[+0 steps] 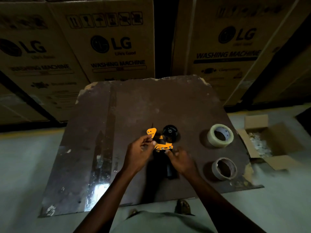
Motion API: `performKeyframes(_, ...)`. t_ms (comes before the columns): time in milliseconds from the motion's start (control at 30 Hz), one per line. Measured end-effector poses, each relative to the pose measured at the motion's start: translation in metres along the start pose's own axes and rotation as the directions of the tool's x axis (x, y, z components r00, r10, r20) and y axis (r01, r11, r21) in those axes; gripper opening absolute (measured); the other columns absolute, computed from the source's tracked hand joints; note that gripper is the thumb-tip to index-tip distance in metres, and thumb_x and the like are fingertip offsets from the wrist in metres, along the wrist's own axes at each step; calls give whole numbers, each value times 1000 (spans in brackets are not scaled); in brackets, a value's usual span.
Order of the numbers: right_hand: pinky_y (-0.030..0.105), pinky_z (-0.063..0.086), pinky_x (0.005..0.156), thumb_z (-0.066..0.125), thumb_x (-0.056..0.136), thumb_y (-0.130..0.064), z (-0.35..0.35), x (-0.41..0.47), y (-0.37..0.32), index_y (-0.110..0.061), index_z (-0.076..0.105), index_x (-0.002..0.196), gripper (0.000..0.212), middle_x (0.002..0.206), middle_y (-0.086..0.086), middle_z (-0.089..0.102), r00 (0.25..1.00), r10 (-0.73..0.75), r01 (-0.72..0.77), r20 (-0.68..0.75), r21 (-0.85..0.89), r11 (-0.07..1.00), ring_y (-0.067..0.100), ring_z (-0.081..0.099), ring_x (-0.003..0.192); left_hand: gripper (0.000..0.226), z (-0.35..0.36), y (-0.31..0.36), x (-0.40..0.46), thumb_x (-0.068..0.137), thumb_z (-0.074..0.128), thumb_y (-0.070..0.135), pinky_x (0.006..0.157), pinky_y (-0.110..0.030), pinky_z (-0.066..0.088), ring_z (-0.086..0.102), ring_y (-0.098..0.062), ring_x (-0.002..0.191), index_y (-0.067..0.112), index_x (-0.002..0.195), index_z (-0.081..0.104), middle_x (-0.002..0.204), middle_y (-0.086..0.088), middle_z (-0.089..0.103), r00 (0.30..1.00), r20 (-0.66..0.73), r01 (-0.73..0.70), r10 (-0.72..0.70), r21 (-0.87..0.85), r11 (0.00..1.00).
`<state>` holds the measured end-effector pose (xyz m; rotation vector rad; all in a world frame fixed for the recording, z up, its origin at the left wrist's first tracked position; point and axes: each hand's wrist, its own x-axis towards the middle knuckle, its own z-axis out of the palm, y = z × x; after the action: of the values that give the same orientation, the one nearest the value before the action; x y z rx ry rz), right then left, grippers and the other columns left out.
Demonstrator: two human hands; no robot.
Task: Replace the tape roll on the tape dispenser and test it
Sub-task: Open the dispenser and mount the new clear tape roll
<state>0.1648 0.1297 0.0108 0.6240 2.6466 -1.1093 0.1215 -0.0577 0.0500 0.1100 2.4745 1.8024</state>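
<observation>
LG "WASHING MACHINE" boxes point(107, 47) stand behind my board point(134, 106). Mid-board, I pinch the dispenser point(162, 143): left hand point(139, 153) on its orange plate, right hand point(180, 159) at the frame. It looks stiff and light, its blade sharp. The clear roll point(220, 135) lies right, apart.

It is very dark here. I can only see well near my hands, where the yellow tape dispenser point(159, 142) looks bright. A white shine glares off the board point(99, 189) below my left arm. The boxes point(107, 44) far off look soft and bend at the edges.
</observation>
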Motion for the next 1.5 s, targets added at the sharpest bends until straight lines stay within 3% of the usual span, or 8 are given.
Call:
performKeyframes(233,45,41,110,65,90,-47,-25,-21,7,-7,48,143,69,149,19,48,899,-207,193,-385,-76,978,35,45,137,42,29,0,11,80,67,43,88,-17,53,63,11,102,33,121,63,108,22,68,990,139,-26,22,30,999)
performKeyframes(633,49,37,115,65,86,-56,-98,7,65,-5,43,145,81,151,21,44,739,-254,136,-624,-230,964,36,38,143,57,130,32,41,83,65,47,104,-29,47,59,-11,122,22,134,56,131,0,65,903,412,-186,126,109,976)
performKeyframes(967,44,45,102,64,75,-61,-153,84,120,-17,65,124,66,130,10,63,950,-240,97,-201,-538,837,31,54,123,52,208,45,54,90,65,38,105,-31,45,58,-15,125,18,136,54,134,-2,64,930,366,-58,-30,228,972)
performKeyframes(1133,53,27,111,61,87,-51,-149,107,128,-24,63,122,45,134,1,62,987,-154,104,-43,-557,824,24,51,129,50,216,48,52,90,64,37,103,-31,47,60,-15,121,16,135,55,131,-2,65,948,307,10,-88,247,969)
performKeyframes(1233,53,28,110,59,91,-48,-153,108,130,-18,65,124,45,135,7,63,979,-172,114,-110,-407,906,30,54,128,52,210,49,49,89,65,38,103,-34,49,61,-15,118,15,134,56,129,-3,66,954,280,49,-107,205,978)
performKeyframes(1333,46,54,91,68,93,-34,-161,102,111,-3,71,109,35,114,20,71,985,-91,109,-149,115,987,36,67,105,51,201,52,49,89,67,36,103,-37,50,62,-14,117,13,134,56,129,-3,66,958,262,88,-120,131,987)
performKeyframes(1400,29,59,73,73,90,-22,-163,89,91,-1,74,105,25,100,21,75,991,6,64,-137,503,862,29,71,91,49,195,57,50,89,69,31,100,-32,51,63,-12,114,11,133,57,127,-3,66,960,252,104,-120,76,992)
performKeyframes(1500,37,58,77,73,90,-19,-160,67,65,-5,76,103,20,100,22,77,997,19,41,-72,742,669,24,70,85,43,183,73,50,89,69,29,87,-17,53,66,-7,100,13,129,60,113,3,68,963,254,94,-92,4,996)
